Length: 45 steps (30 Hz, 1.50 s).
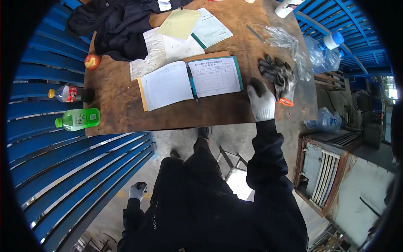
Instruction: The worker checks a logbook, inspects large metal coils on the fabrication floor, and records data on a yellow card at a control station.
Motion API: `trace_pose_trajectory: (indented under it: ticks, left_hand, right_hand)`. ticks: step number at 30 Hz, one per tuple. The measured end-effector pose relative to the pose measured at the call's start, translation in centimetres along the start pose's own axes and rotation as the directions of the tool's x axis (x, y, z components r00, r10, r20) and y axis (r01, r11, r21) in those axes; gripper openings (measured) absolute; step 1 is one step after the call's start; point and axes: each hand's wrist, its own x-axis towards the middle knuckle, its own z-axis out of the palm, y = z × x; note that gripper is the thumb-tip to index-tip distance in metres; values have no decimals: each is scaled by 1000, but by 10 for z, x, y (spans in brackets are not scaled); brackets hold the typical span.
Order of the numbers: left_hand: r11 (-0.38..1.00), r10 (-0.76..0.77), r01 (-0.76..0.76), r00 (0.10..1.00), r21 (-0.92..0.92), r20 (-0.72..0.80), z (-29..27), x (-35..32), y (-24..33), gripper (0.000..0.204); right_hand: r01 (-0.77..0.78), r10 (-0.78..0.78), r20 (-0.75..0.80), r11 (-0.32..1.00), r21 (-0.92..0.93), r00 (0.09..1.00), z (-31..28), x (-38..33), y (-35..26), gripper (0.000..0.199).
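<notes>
Your gloved right hand (261,101) rests flat and empty on the brown table (126,113), just left of dark work gloves (278,75). Your left hand (137,190) hangs low, grip unclear. Far left, a green plastic bottle (78,119) lies full.

An open ledger (191,82) lies mid-counter (121,113) with a pen (192,82) along its fold. Loose papers (180,33) lie behind it, and a jacket (117,25) behind-left. A pair of gloves (278,75) lies to the right, just beside the right hand (261,101). Two bottles (77,119) lie off the counter's left edge.
</notes>
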Motion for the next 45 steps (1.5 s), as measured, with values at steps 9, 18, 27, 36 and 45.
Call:
trace_pose_trajectory:
  ticks: [9,18,27,36,45]
  left_hand:
    - [997,51,-55,997,57,66,14,41,35,19]
    - [997,54,-58,997,56,62,-4,59,49,18]
    - [1000,-24,23,999,22,46,3,44,55,21]
    - [999,30,-30,999,20,29,20,49,48,20]
    - [999,22,-21,1000,-26,16,38,47,39,21]
  right_hand:
    - [-315,296,117,926,209,948,8,10,4,26]
    - [-482,463,141,804,348,875,11,9,-25,24]
    - [-429,422,102,832,352,901,18,12,-36,27]
    - [-485,462,152,812,324,874,14,17,-28,22]
    - [-338,311,140,907,253,940,13,20,-5,19]
